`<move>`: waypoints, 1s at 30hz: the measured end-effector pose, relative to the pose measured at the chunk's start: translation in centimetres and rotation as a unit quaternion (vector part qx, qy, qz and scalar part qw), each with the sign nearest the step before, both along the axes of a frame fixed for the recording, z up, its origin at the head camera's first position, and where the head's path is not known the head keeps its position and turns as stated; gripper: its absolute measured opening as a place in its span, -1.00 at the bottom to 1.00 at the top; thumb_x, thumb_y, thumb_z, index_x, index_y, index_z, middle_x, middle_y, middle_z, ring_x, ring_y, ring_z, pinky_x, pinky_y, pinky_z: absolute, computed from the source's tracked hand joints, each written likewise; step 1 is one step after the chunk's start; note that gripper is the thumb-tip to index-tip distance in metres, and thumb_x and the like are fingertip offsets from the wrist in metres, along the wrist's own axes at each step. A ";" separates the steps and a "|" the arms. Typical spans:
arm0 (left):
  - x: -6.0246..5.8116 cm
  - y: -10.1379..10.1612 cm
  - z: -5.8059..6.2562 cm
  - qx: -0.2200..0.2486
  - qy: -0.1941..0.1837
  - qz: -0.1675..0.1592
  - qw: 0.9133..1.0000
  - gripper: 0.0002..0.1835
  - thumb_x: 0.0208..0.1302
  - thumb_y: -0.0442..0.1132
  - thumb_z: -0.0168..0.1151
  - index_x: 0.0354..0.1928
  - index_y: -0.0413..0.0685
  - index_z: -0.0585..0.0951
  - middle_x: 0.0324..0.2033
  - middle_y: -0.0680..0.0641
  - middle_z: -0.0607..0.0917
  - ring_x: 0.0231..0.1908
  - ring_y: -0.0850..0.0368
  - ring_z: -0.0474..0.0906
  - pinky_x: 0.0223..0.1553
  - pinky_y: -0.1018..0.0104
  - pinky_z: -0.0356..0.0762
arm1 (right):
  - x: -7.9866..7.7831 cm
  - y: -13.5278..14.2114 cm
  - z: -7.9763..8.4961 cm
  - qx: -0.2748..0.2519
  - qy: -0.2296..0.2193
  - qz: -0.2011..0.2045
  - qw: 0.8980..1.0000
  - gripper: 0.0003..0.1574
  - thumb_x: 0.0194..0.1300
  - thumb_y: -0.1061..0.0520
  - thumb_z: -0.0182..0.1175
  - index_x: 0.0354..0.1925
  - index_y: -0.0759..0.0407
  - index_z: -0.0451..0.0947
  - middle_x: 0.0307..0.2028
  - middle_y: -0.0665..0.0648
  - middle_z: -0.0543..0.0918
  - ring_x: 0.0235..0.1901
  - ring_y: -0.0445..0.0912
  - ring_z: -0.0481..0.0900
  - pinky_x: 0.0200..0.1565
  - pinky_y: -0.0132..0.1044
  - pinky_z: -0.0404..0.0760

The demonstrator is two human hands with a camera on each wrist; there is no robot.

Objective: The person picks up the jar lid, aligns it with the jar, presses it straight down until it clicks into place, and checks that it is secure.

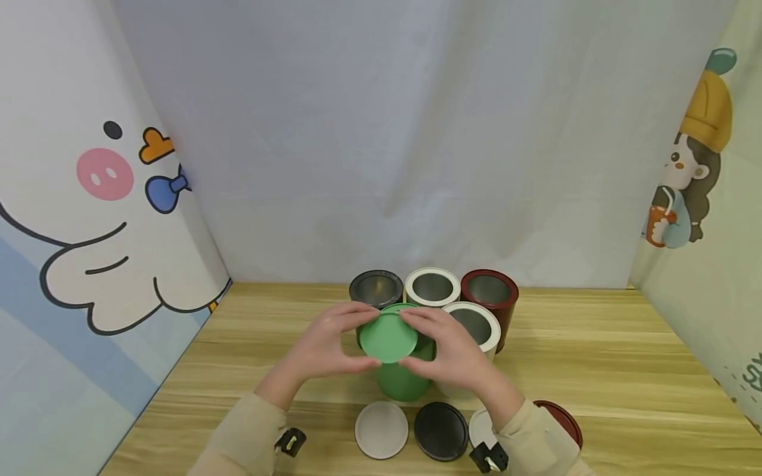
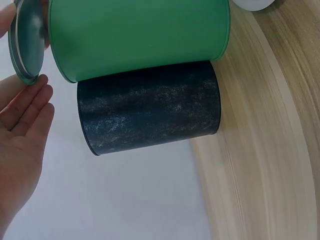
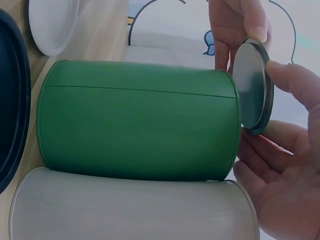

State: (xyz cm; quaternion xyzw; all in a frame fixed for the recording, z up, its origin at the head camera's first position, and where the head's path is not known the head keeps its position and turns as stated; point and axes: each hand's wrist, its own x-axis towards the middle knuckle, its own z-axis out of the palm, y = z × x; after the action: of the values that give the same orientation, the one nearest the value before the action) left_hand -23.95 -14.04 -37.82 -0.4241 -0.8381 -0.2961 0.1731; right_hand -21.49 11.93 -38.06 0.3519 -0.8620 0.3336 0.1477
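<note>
Wood tabletop (image 1: 595,350); green lid (image 1: 388,338) between half-open hands (image 1: 318,344) (image 1: 455,350), pinched at rim from both sides; green can (image 1: 403,383) below.

The left hand (image 1: 330,340) and right hand (image 1: 445,344) pinch a green lid (image 1: 389,338) above a green can (image 1: 403,385), behind and beside which stand a black can (image 1: 376,289), two white cans (image 1: 496,330) and a red can (image 1: 506,317), while two white lids (image 1: 381,430), a black lid (image 1: 441,432) and a red lid (image 1: 564,420) lie nearer on the wooden surface (image 1: 595,350).
</note>
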 end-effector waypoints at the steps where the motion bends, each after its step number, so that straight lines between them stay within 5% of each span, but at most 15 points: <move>1: 0.0 0.1 0.0 0.000 -0.004 0.001 1.000 -0.24 -0.11 -0.01 0.61 0.16 -0.24 0.62 0.09 -0.13 0.63 0.13 -0.07 0.53 0.13 0.03 0.52 | 0.0 0.0 0.0 0.000 0.001 0.000 1.000 -0.17 0.06 0.05 0.51 0.27 0.28 0.51 0.23 0.23 0.51 0.23 0.16 0.44 0.16 0.09 0.49; 30: -2.8 2.0 0.1 -0.077 -0.069 0.015 0.995 -0.25 0.06 0.03 0.53 0.24 -0.23 0.57 0.18 -0.17 0.58 0.21 -0.10 0.47 0.19 0.01 0.47 | -1.8 1.6 0.8 0.093 -0.024 -0.024 0.995 -0.23 0.23 0.03 0.39 0.30 0.36 0.45 0.25 0.31 0.50 0.24 0.25 0.41 0.22 0.16 0.40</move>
State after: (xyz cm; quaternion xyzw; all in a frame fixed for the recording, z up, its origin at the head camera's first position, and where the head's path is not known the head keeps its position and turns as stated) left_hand -26.73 -12.05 -37.70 -0.4023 -0.8744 -0.2572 0.0860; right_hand -23.26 13.58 -37.27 0.3348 -0.9008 0.2571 0.1014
